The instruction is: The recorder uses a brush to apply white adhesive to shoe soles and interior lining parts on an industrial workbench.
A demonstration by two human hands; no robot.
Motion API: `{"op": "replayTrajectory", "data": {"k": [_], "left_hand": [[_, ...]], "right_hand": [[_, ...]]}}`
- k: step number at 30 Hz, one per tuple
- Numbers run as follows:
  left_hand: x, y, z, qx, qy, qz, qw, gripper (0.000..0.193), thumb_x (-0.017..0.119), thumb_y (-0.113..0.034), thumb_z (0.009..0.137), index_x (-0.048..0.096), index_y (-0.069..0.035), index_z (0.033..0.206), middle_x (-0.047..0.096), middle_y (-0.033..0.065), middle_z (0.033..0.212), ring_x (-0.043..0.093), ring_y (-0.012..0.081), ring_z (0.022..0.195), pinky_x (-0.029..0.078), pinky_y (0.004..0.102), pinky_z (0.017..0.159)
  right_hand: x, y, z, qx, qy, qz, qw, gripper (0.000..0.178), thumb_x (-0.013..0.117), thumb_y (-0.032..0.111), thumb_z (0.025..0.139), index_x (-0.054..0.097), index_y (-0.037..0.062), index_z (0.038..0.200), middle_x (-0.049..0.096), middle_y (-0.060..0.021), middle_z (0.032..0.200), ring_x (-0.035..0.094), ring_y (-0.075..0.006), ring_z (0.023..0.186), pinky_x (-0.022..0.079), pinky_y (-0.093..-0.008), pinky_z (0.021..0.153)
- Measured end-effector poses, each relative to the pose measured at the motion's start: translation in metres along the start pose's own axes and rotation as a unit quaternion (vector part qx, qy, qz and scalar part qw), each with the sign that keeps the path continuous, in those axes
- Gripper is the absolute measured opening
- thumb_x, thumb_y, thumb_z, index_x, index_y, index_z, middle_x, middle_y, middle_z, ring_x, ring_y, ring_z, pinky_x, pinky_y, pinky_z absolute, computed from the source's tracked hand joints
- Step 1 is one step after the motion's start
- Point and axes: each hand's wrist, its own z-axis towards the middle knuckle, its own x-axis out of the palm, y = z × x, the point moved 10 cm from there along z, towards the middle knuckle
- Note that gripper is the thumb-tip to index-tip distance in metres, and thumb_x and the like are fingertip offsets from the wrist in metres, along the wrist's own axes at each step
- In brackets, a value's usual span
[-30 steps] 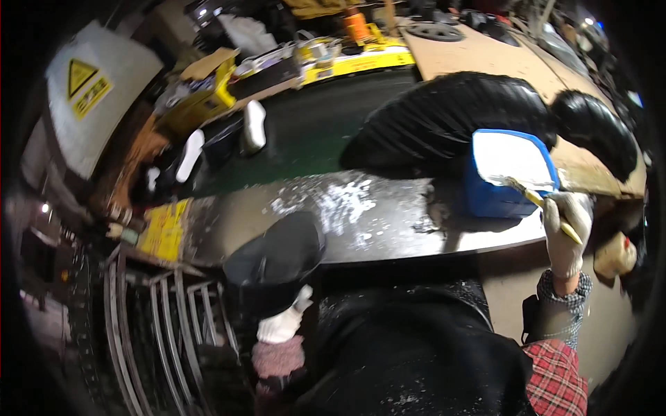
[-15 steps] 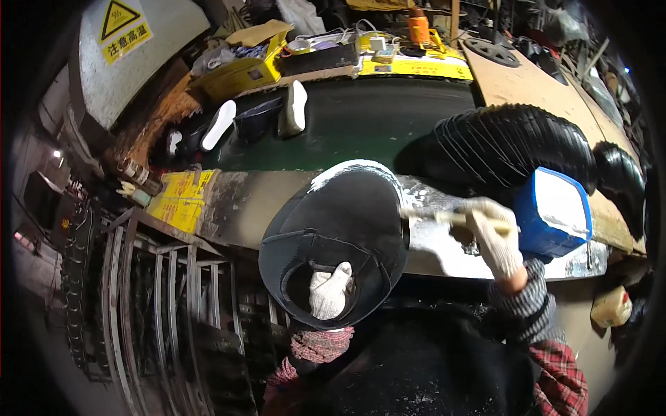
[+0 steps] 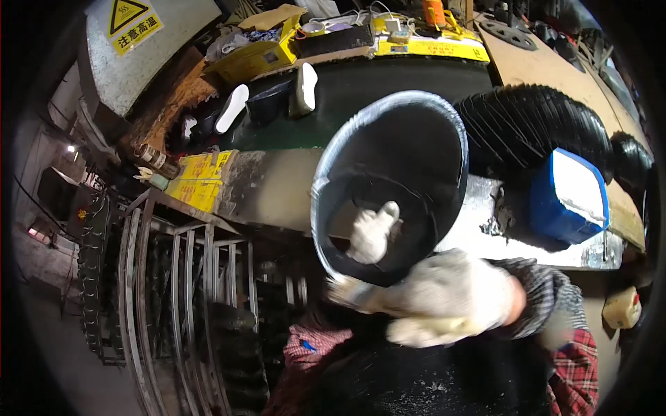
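A hollow black piece (image 3: 416, 149), wide-mouthed like a funnel, faces up in front of me with a wet white coating along its rim. Inside it shows my left hand (image 3: 372, 234), in a white knit glove, closed and supporting the piece from within; part of its grip is hidden. My right hand (image 3: 451, 291), gloved too and blurred by motion, is closed around a brush (image 3: 352, 291). The brush's tip meets the near left part of the rim. At the right of the bench stands a blue tub (image 3: 565, 204) with white paste in it.
Behind the piece runs a dark green belt (image 3: 291, 137) bearing white-soled shoes (image 3: 232, 109). Ribbed black stacked pieces (image 3: 541, 128) lie at right. A white-smeared bench (image 3: 479, 236) carries the tub. Metal racks (image 3: 180, 291) stand at left; a yellow box (image 3: 260, 55) sits behind the belt.
The brush has swept from the rim's right side round to its near left edge, my right arm crossing in front. The black piece has shifted right and up, its rim now coated white around.
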Motion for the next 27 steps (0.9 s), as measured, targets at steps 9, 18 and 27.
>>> {"op": "replayTrajectory", "data": {"k": [9,18,27], "left_hand": [[0.003,-0.005,0.007,0.014,-0.003,0.029,0.999,0.024,0.054,-0.019,0.099,0.062,-0.008,0.079,0.061,0.0012,0.064,0.054,0.0111,0.051,0.042,0.0255,0.047],[-0.002,-0.006,-0.016,0.055,-0.083,-0.059,0.993,0.025,0.053,-0.03,0.098,0.066,-0.01,0.089,0.066,0.007,0.074,0.061,0.0202,0.065,0.048,0.0332,0.06],[-0.028,-0.011,0.055,0.087,-0.135,0.138,0.977,0.034,0.052,-0.04,0.097,0.071,-0.011,0.099,0.07,0.0127,0.083,0.068,0.0294,0.079,0.054,0.0409,0.073]], "right_hand": [[-0.047,-0.065,-0.169,0.308,-0.378,0.14,0.862,0.013,0.063,0.009,0.089,0.071,0.0001,0.095,0.069,-0.0072,0.084,0.063,-0.0145,0.07,0.051,-0.0256,0.065],[-0.108,-0.089,-0.168,0.167,-0.463,-0.011,0.871,0.027,0.059,0.01,0.095,0.062,-0.0036,0.118,0.067,-0.0128,0.097,0.064,-0.0146,0.078,0.052,-0.0237,0.069],[0.086,-0.164,-0.212,0.446,-0.298,0.754,0.38,0.018,0.053,0.013,0.1,0.06,-0.0029,0.094,0.053,-0.0028,0.059,0.048,-0.009,0.04,0.039,-0.0189,0.037]]}}
